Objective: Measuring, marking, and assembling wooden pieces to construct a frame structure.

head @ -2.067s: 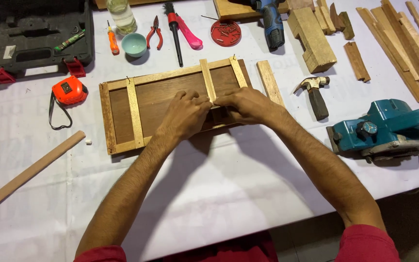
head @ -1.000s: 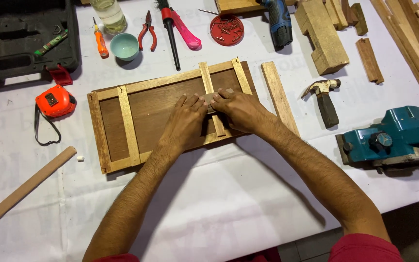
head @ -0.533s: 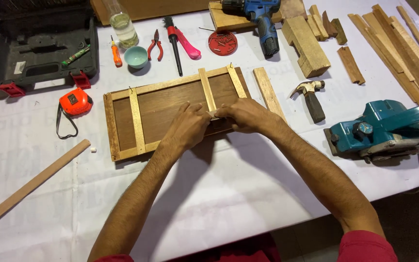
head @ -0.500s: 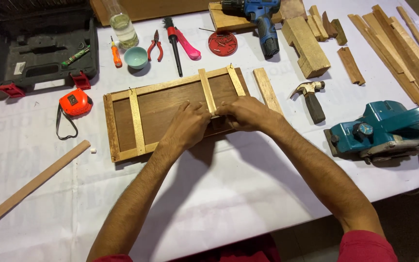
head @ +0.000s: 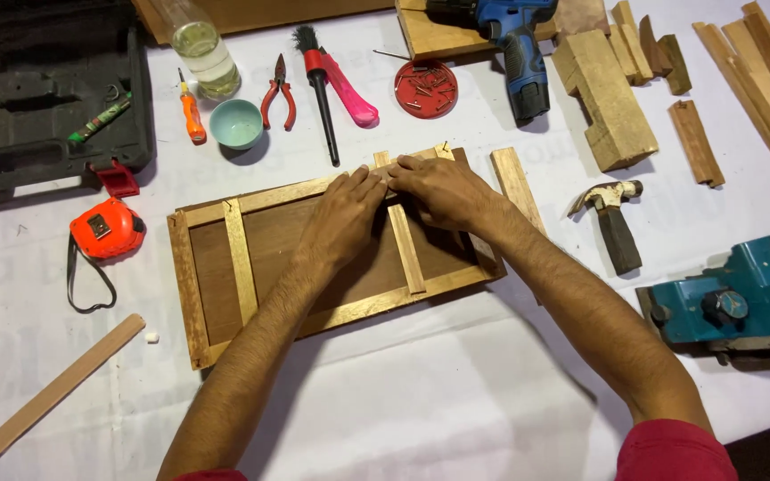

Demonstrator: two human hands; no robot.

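1. My left hand (head: 342, 218) lies flat, fingers pressing the top of the wooden slat (head: 405, 249).
2. My right hand (head: 443, 189) presses there too, holding nothing.
3. The slat crosses the wooden frame (head: 191, 303) on the white table (head: 456, 392).

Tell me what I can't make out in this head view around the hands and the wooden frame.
- Far end of the middle slat: covered by the left hand and right hand, head view.
- Anything pinched in the fingertips: hidden between the hands.
- Contents of the red dish: too small to tell apart.
- Blue planer: cut off by the right edge.
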